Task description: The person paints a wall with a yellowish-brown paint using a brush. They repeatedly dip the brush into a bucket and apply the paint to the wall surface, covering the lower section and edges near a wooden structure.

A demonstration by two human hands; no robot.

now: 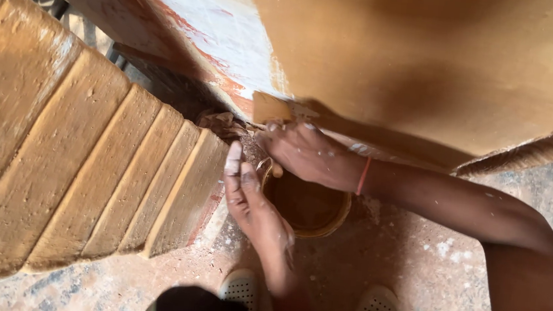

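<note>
While your right hand (307, 153) clamps the brush (272, 108) on the wall (431, 62), white patch (215, 23) beyond its fingers unpainted, your left hand (252, 203), fingers together, rests beside the paint bucket (308, 208).

I'm looking down into a tight corner. On my left a stepped, ribbed wall (69, 157) runs in ochre bands, its paint streaky. Ahead stands a flat wall (431, 62), mostly coated the same ochre, with an unpainted white patch (221, 24) edged in reddish smears toward its lower left. Below lies a rough concrete floor (427, 262), dusty and flecked with pale spots. Warm, soft light falls here; a shadow, perhaps mine, darkens the flat wall.
</note>
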